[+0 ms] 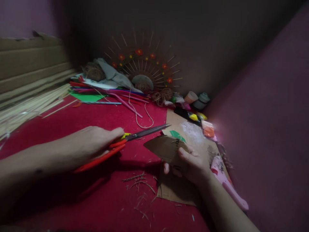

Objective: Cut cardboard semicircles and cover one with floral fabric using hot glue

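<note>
head view, left to right: left hand [94,143] closed round the red-handled scissors [125,140], blades nearly shut, tips just short of the cardboard piece [165,148]. right hand [190,164] pinches that piece above the cardboard sheet [173,188]. looks like mid-trim; next snip wants the edge fed between the blades.

Open lane: bare red cloth [79,119] in the middle, between the stick bundle [29,106] on the left and the cardboard sheet [178,187] on the right. Near edge was also passable, only loose fibre scraps [140,183] lay there. Far side was blocked: coloured straws [108,93], string loop [142,119], grey cloth [113,75], sunburst ornament [145,71]. Right edge was tight: pink glue gun [227,183], small pots [198,100] and packets [207,129] against the purple wall [265,112]. Scissors [135,137] spanned the mid lane, blades pointing right.
</note>
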`<state>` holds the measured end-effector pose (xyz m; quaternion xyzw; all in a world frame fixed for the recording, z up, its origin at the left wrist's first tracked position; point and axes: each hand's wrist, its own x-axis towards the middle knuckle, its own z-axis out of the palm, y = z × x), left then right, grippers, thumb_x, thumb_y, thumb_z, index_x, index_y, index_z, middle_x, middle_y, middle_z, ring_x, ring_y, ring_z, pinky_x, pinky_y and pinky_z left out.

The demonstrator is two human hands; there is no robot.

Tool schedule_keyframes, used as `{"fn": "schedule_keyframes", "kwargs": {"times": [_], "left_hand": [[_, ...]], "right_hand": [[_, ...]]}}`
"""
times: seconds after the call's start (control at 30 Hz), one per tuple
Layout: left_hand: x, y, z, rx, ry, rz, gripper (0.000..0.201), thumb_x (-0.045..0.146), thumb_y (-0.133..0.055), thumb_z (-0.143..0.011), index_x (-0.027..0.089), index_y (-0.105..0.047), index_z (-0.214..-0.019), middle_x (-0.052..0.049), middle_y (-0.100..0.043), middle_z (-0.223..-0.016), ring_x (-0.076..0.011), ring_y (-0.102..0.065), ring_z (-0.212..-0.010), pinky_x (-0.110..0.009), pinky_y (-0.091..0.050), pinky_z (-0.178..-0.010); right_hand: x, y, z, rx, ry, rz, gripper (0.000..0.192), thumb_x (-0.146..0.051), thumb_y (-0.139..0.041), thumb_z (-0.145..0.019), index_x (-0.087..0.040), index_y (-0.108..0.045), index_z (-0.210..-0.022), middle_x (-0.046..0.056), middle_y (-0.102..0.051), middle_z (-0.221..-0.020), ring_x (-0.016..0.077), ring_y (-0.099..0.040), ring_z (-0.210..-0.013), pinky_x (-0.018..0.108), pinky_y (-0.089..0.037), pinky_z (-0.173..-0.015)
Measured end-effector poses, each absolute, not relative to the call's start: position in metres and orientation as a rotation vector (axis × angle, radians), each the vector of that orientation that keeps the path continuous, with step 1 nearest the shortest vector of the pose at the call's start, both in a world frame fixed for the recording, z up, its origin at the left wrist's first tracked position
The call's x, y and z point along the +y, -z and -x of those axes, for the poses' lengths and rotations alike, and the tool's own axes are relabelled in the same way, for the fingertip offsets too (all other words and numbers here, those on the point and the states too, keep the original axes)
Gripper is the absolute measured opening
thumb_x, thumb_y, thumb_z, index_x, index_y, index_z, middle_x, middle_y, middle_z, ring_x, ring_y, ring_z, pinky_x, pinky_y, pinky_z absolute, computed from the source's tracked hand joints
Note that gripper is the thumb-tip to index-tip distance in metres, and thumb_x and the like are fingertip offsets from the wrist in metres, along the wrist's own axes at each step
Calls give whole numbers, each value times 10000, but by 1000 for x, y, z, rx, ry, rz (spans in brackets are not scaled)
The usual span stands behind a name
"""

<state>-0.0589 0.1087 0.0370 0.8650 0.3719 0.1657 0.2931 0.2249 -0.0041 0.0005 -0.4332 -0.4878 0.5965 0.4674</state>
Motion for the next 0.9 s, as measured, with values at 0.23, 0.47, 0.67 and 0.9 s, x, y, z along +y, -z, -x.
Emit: {"fn": "schedule_keyframes", "kwargs": {"times": [0.23,0.47,0.67,0.9], "left_hand": [[97,-20,27,803,-510,-1244,339,405,-721,-712,214,-521,-907,-10,-614,-689,-109,-506,-496,-236,-379,-461],[80,-34,10,760,-587,-1355,309,275,-761,-697,182,-466,-712,59,-505,-520,-76,-445,-458,-209,-324,-428],[77,-43,11,741,-620,-1443,379,207,-767,-586,181,-495,-848,46,-544,-733,-105,-533,-623,-234,-431,-554],[83,-35,19,771,-662,-1805,270,416,-624,-781,206,-454,-768,33,-529,-636,-98,-449,-508,-239,-345,-487]], "right_hand": [[-6,-2,-200,-2021,-87,1278,553,-220,-605,-896,-237,-490,-1436,175,-542,-1418,313,-528,-1304,512,-474,-1047],[-9,10,-176,-2115,238,1337,771,-295,-693,-836,-169,-344,-1511,277,-392,-1503,414,-423,-1374,589,-466,-1024],[-7,-14,-167,-1422,-780,1277,580,-380,-755,-787,-265,-535,-1311,108,-646,-1248,272,-647,-1095,442,-544,-924],[-1,-28,-165,-904,-1230,1086,240,-319,-801,-726,-227,-699,-924,-6,-727,-822,150,-646,-690,269,-534,-660]]}}
